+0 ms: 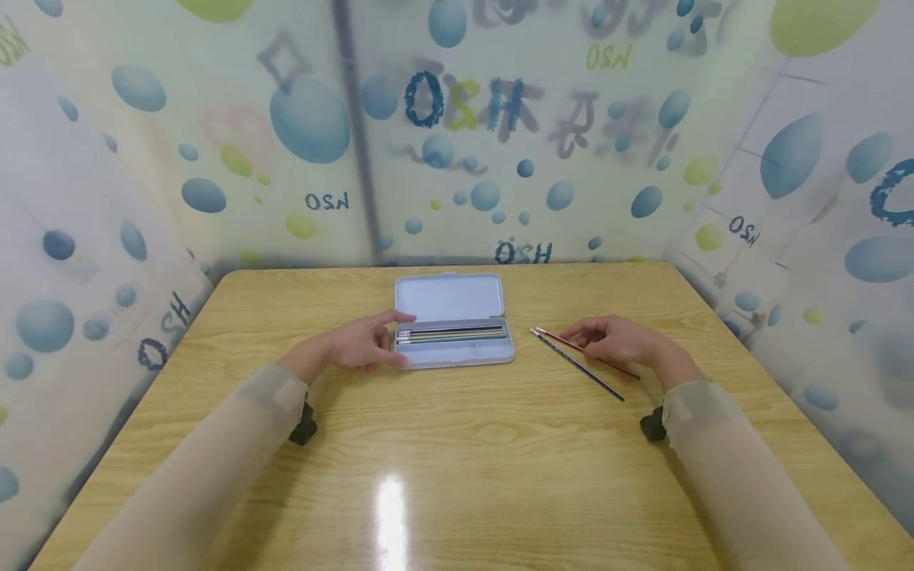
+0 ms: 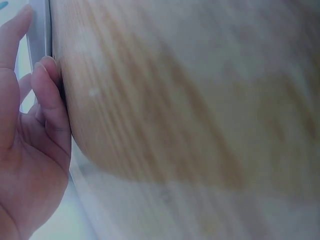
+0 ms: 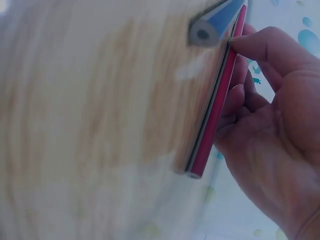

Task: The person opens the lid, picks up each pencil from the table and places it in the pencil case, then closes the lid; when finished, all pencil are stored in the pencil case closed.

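A pale blue pencil case [image 1: 493, 353] lies on the table with its lid [image 1: 450, 296] swung back. Several pencils [image 1: 457, 335] rest side by side in it, white eraser ends to the left. My left hand [image 1: 364, 342] holds the case's left end, thumb at the front corner and a finger at the hinge side. To the right of the case, my right hand [image 1: 617, 339] pinches a red pencil [image 3: 215, 112] between thumb and fingers, low over the table. A dark patterned pencil [image 1: 581, 366] lies slantwise beside it, its blue-grey end near in the right wrist view.
The wooden table [image 1: 457, 444] has rounded far corners. Printed curtains [image 1: 457, 182] with blue and green spots stand behind it and along both sides. Dark wrist-worn devices [image 1: 303, 426] sit under both sleeves.
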{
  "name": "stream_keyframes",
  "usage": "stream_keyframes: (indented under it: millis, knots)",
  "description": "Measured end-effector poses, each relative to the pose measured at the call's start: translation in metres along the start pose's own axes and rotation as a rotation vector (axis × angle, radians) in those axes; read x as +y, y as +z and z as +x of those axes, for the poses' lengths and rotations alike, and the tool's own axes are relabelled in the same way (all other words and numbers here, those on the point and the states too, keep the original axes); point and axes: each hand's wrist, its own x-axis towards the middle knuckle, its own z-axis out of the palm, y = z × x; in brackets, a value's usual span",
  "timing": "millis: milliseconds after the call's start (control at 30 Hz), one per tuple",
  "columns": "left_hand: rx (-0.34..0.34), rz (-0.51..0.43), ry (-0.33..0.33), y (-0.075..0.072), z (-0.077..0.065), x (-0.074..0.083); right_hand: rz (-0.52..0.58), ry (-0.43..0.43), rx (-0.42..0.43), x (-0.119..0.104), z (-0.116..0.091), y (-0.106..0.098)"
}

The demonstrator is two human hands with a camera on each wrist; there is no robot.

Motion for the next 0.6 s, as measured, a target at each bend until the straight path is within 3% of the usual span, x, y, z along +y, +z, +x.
stream_keyframes:
  millis: [600]
  knots:
    - [0.000, 0.010, 0.014, 0.0004, 0.0018, -0.0069, -0.172, 0.003, 0.110, -0.0082, 0.0000, -0.0006]
